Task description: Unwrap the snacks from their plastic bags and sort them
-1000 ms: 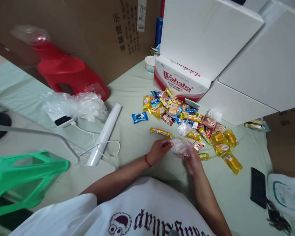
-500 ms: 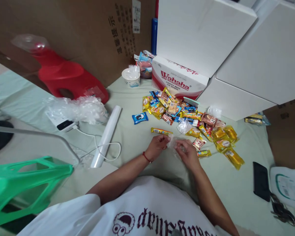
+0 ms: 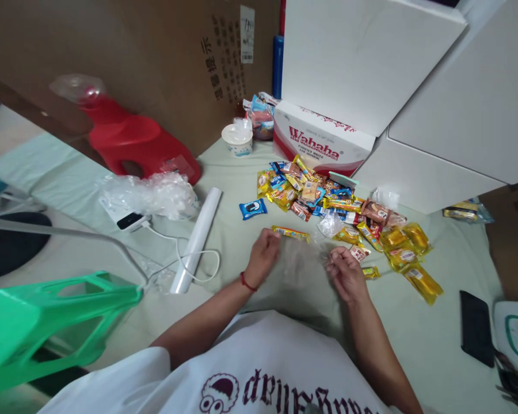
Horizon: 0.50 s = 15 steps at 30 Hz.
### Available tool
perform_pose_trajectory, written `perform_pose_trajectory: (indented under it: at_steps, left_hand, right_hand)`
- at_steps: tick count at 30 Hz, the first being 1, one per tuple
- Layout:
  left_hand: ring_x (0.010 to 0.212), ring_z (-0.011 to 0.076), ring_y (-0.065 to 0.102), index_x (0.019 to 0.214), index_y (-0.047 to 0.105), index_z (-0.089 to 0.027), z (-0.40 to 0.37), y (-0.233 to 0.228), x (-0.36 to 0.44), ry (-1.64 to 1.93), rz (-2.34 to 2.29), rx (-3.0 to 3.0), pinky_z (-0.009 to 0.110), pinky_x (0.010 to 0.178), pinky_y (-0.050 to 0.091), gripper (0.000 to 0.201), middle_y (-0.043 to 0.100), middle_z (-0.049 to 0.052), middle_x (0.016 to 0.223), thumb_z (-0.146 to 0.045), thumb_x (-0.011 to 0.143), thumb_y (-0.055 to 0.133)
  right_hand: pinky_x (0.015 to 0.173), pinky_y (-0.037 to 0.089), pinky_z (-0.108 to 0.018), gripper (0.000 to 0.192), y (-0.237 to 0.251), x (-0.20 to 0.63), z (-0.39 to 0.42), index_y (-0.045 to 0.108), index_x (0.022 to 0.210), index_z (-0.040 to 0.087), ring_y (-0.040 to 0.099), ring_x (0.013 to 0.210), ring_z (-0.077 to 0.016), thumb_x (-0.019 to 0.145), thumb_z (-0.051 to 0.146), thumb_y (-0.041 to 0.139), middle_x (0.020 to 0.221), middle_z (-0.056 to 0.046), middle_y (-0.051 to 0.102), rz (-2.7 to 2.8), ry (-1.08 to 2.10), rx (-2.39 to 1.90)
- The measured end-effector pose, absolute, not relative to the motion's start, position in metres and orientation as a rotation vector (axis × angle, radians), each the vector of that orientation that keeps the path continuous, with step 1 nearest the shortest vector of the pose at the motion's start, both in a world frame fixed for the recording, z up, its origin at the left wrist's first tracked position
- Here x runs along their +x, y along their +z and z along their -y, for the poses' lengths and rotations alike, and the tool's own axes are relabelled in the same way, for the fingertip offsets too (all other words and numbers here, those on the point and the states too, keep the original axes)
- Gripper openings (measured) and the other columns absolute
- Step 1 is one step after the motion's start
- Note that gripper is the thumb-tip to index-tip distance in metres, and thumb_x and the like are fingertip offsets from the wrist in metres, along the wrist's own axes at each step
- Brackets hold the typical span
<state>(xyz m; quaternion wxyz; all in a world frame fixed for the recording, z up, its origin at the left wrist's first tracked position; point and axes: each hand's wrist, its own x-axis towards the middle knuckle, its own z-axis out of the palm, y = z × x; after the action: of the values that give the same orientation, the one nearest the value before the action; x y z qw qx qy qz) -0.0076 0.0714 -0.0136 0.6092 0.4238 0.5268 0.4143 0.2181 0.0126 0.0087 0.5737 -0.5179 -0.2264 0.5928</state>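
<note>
My left hand (image 3: 262,254) and my right hand (image 3: 346,273) each grip one edge of a clear plastic bag (image 3: 301,260), which is stretched flat between them over the pale green sheet (image 3: 242,172). Just beyond the bag lies a long yellow snack bar (image 3: 290,233). Behind it spreads a pile of wrapped snacks (image 3: 328,201) in yellow, blue and brown wrappers, with a blue cookie pack (image 3: 253,208) lying apart to the left.
A red-and-white Wahaha box (image 3: 319,146) and large white boxes (image 3: 414,86) stand behind the pile. A white roll (image 3: 197,238), a cable, crumpled plastic (image 3: 151,192) and a red stool (image 3: 133,141) lie left. A green stool (image 3: 47,322) is near left; a black phone (image 3: 476,326) lies right.
The bag was bunched up between my hands; my hands have moved apart and pulled it out flat. The camera view shifted slightly.
</note>
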Motion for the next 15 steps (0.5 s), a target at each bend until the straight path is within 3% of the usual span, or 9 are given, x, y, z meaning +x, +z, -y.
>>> perform_pose_trajectory:
  at_steps: [3, 7, 9, 11, 15]
  left_hand:
    - [0.077, 0.0176, 0.059, 0.1, 0.058, -0.02, -0.055, -0.008, 0.02, 0.813, -1.099, 0.906, 0.026, 0.056, 0.043, 0.042, 0.064, 0.003, 0.085, -0.047, 0.078, 0.082]
    - [0.092, 0.0226, 0.067, 0.115, 0.063, -0.019, -0.043, -0.003, 0.048, 0.73, -0.805, 0.803, 0.033, 0.078, 0.053, 0.071, 0.072, 0.008, 0.101, -0.045, 0.059, 0.097]
    - [0.086, 0.0198, 0.066, 0.103, 0.069, -0.017, -0.044, -0.004, 0.049, 0.657, -0.644, 0.725, 0.032, 0.079, 0.051, 0.063, 0.073, 0.006, 0.092, -0.046, 0.055, 0.099]
    - [0.074, 0.0134, 0.06, 0.091, 0.073, -0.015, -0.049, -0.006, 0.042, 0.625, -0.64, 0.667, 0.026, 0.07, 0.045, 0.055, 0.069, 0.003, 0.082, -0.042, 0.051, 0.1]
    - [0.058, 0.006, 0.045, 0.09, 0.076, -0.014, -0.065, -0.008, 0.009, 0.707, -0.779, 0.579, 0.021, 0.056, 0.033, 0.049, 0.062, -0.002, 0.069, -0.031, 0.05, 0.098]
  right_hand:
    - [0.061, 0.047, -0.022, 0.034, 0.013, 0.202, -0.007, 0.066, 0.08, 0.022, 0.05, 0.064, -0.0115, 0.073, 0.044, 0.091, 0.069, 0.003, 0.052, 0.52, 1.463, -1.057]
    - [0.064, 0.05, -0.025, 0.039, 0.02, 0.193, 0.006, 0.062, 0.078, 0.024, 0.057, 0.073, -0.0149, 0.068, 0.044, 0.093, 0.077, 0.002, 0.054, 0.395, 1.588, -0.924]
    - [0.061, 0.05, -0.024, 0.041, 0.021, 0.199, 0.013, 0.061, 0.077, 0.024, 0.059, 0.075, -0.0161, 0.064, 0.043, 0.096, 0.078, 0.001, 0.053, 0.361, 1.59, -0.902]
    - [0.057, 0.049, -0.023, 0.041, 0.022, 0.214, 0.018, 0.061, 0.076, 0.024, 0.058, 0.073, -0.0159, 0.062, 0.039, 0.097, 0.075, 0.001, 0.05, 0.339, 1.523, -0.881]
    - [0.052, 0.049, -0.025, 0.038, 0.024, 0.254, 0.021, 0.059, 0.075, 0.025, 0.05, 0.065, -0.0149, 0.065, 0.037, 0.095, 0.068, 0.002, 0.045, 0.372, 1.31, -0.842]
